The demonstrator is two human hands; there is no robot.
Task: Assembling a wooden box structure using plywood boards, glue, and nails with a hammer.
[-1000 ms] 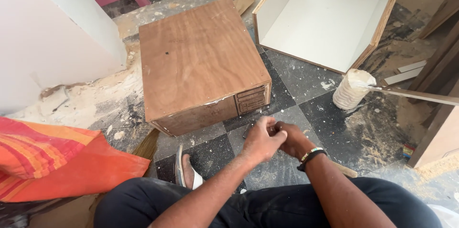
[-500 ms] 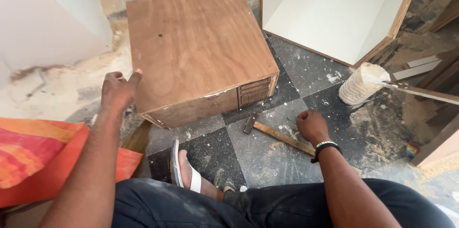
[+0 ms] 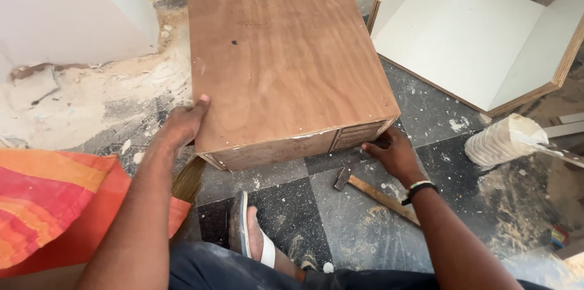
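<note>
A brown plywood box (image 3: 280, 53) lies on the dusty tiled floor in front of me. My left hand (image 3: 182, 124) grips its near left edge, thumb on the top panel. My right hand (image 3: 392, 151), with a band on the wrist, holds the box's near right corner low down by the floor. A hammer (image 3: 376, 194) with a wooden handle lies on the floor just beside my right wrist. My foot in a sandal (image 3: 252, 235) rests below the box.
An open white-lined plywood cabinet (image 3: 480, 34) lies at the upper right. A glue-crusted white pot (image 3: 502, 139) with a stick stands at the right. An orange striped cloth (image 3: 48, 205) lies at the left. A white panel (image 3: 73, 10) stands upper left.
My hands parted from in front of me, the hammer was put down on the floor, and both hands moved onto the box, left to its left edge and right to its right corner.
</note>
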